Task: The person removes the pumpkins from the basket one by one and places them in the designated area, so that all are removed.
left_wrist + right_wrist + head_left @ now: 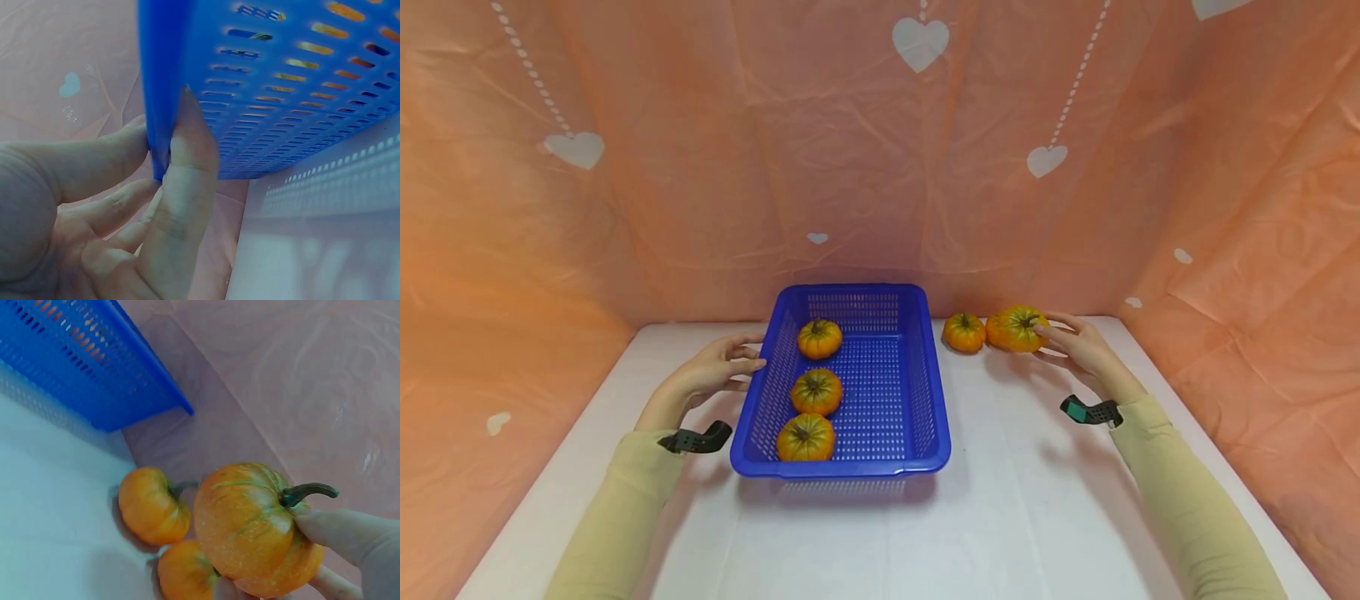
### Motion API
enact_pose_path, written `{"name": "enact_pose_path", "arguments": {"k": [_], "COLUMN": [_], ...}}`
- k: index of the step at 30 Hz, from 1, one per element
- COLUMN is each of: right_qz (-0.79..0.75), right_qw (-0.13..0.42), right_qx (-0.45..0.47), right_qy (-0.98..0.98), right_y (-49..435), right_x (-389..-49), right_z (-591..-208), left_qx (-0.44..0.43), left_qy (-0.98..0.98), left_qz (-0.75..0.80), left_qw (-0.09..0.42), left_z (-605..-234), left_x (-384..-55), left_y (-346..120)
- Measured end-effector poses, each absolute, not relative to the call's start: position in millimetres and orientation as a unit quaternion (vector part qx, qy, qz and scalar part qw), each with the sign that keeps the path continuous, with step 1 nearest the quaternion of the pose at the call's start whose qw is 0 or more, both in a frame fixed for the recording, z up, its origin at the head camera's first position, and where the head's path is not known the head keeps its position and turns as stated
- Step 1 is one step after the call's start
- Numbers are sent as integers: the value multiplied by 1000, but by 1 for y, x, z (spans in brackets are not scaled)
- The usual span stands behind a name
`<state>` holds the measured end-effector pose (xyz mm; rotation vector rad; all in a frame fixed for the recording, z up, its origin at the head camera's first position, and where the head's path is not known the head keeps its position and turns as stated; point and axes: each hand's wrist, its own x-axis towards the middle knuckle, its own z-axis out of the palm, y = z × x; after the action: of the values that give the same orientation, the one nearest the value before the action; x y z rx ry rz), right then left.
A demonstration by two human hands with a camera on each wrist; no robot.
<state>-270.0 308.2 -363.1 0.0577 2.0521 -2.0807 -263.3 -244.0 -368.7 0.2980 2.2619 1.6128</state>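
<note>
My left hand [718, 367] pinches the left rim of a blue plastic basket [936, 400]; in the left wrist view thumb and fingers lie on either side of the rim [164, 81]. Inside the basket, along its left side, sit three small orange pumpkins, at the back [820, 339], in the middle [816, 392] and at the front [806, 438]. To the right of the basket my right hand [1078, 346] grips another pumpkin [250, 525] near its dark stem. Two more pumpkins, one farther [153, 506] and one partly hidden [184, 572], lie beside and below the held one.
The basket and loose pumpkins stand on a white table [985, 517]. Close behind them hangs an orange cloth [850, 183] with white hearts, which also closes in both sides. Each wrist wears a black strap.
</note>
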Motion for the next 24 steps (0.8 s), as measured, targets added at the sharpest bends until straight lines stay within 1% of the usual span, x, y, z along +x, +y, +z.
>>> {"name": "enact_pose_path", "arguments": {"k": [9, 12, 18, 24], "right_qz": [-712, -693, -645, -660], "right_qw": [113, 109, 82, 87], "right_qx": [40, 37, 33, 58], "right_qy": [691, 712, 759, 744], "right_y": [329, 334, 342, 345], "right_x": [-267, -266, -263, -262], "right_z": [-382, -388, -397, -400], "left_qx": [102, 100, 103, 108], "left_qy": [795, 793, 793, 795], "left_qz": [572, 576, 576, 573], "left_qw": [171, 172, 171, 170], "left_z": [-371, -370, -370, -370], "left_x": [-264, -263, -262, -261], "left_y": [-245, -244, -243, -243]}}
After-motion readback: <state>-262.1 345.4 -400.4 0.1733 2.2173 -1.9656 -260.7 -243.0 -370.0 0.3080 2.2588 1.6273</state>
